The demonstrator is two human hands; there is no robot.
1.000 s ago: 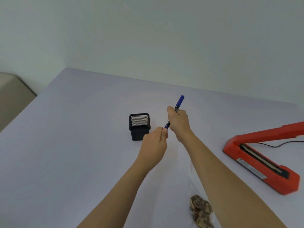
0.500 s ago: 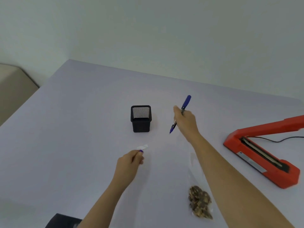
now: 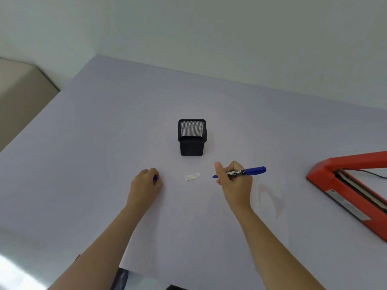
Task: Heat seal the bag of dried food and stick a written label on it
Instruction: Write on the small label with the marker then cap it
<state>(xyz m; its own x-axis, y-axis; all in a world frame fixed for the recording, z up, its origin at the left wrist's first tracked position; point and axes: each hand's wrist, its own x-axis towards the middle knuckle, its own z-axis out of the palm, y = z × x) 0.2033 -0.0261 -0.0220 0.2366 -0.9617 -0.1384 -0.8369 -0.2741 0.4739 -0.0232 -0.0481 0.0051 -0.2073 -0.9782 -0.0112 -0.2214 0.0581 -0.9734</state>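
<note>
My right hand (image 3: 234, 183) grips an uncapped blue marker (image 3: 244, 172), held nearly level with its tip pointing left. A small white label (image 3: 192, 176) lies flat on the table, a short way left of that tip. My left hand (image 3: 145, 185) rests on the table left of the label, fingers closed around the marker's blue cap (image 3: 155, 178), which just peeks out. A clear plastic bag (image 3: 271, 198) lies right of my right wrist; only its empty upper part shows faintly. The red heat sealer (image 3: 347, 185) sits at the right edge with its arm raised.
A black mesh pen holder (image 3: 191, 137) stands empty just behind the label. The table (image 3: 104, 143) has a pale lilac cover and meets a plain wall at the back. A black cord (image 3: 374, 174) trails behind the sealer. A beige unit (image 3: 18, 88) stands off the table's left.
The hands pulled apart, the cap coming off in my left hand. The left hand went down to the table; the right hand lowered the marker toward the label. The view tilted away from the food.
</note>
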